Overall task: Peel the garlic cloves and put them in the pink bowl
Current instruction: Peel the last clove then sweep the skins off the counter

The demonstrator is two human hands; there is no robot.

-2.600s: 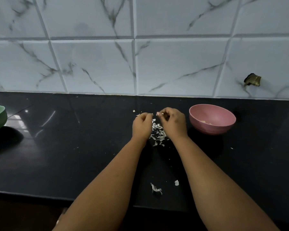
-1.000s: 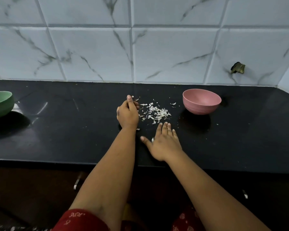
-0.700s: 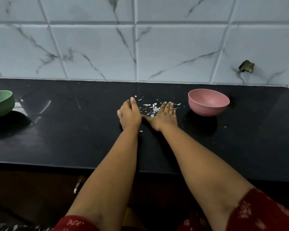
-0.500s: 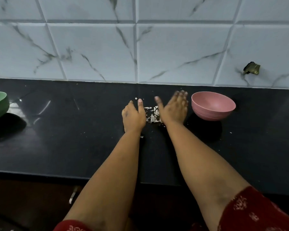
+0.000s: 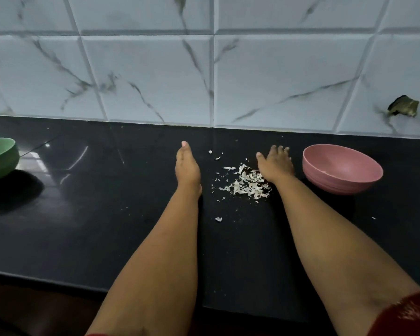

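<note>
Papery garlic skins [image 5: 246, 183] lie heaped between two open, empty hands, left hand [image 5: 187, 167] edge-down and right hand [image 5: 275, 164] spread, apparently corralling scraps, while the pink bowl [image 5: 342, 169] sits just right, its cloves unseen.

I see both hands flat on the bench [image 5: 83, 226], left hand [image 5: 187, 167] and right hand [image 5: 275, 166] flanking the garlic peel pile [image 5: 246, 184]; pink bowl [image 5: 342, 169] at 3 o'clock.

Two bowls (pink bowl [image 5: 342, 169], green bowl [image 5: 0, 157]), two hands.
</note>
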